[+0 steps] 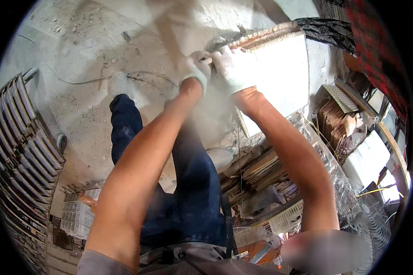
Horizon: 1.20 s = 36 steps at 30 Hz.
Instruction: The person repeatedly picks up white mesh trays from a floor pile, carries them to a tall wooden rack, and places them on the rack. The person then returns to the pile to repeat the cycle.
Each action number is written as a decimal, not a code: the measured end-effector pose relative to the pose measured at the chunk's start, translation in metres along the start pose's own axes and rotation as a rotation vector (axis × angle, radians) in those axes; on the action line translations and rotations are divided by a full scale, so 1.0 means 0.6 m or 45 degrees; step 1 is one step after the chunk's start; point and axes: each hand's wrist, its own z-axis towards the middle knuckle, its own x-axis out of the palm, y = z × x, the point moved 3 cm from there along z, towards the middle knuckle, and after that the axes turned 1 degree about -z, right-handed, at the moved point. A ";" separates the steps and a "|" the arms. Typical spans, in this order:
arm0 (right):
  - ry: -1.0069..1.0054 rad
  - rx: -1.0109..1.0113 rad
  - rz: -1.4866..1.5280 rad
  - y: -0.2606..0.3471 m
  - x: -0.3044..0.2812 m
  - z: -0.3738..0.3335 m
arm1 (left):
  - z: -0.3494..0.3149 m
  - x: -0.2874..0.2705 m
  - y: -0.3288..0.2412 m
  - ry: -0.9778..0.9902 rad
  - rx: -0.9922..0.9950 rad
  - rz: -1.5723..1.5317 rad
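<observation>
Both my hands wear whitish knit gloves and meet near the top middle of the head view. My left hand (198, 67) is closed, its fingers curled around something small and dark that I cannot make out. Right beside it, my right hand (233, 68) has its fingers bent at the left edge of a bright white slab (277, 73); what they grip, if anything, is hidden. The slab's far edge (268, 36) is rough and brownish. Haze like dust blurs the space just below the hands.
A thin cable (85, 82) crosses the dusty floor (78, 50) by my shoe (120, 84). Slatted metal racks (20, 146) line the left side, with a white crate (75, 219) nearby. To the right are stacked tile-like pieces (330, 126) and a wire-caged fan (363, 211).
</observation>
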 end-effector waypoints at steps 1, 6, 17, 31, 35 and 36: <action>-0.099 -0.067 0.009 -0.001 -0.011 -0.006 | -0.004 0.002 0.000 -0.005 0.007 -0.029; 0.046 -0.002 -0.061 0.009 -0.013 -0.006 | 0.007 0.006 0.025 0.019 -0.343 -0.445; 0.037 0.019 0.077 0.056 0.053 -0.096 | -0.010 -0.035 -0.049 0.429 -0.393 -0.508; -1.104 2.220 1.765 -0.078 0.179 -0.517 | -0.097 -0.002 -0.017 0.602 -0.395 -0.341; -1.252 2.278 2.118 -0.094 0.211 -0.536 | -0.108 0.006 -0.027 0.436 -0.402 -0.044; -1.305 2.294 2.105 -0.098 0.224 -0.551 | -0.113 0.000 -0.044 0.440 -0.421 0.102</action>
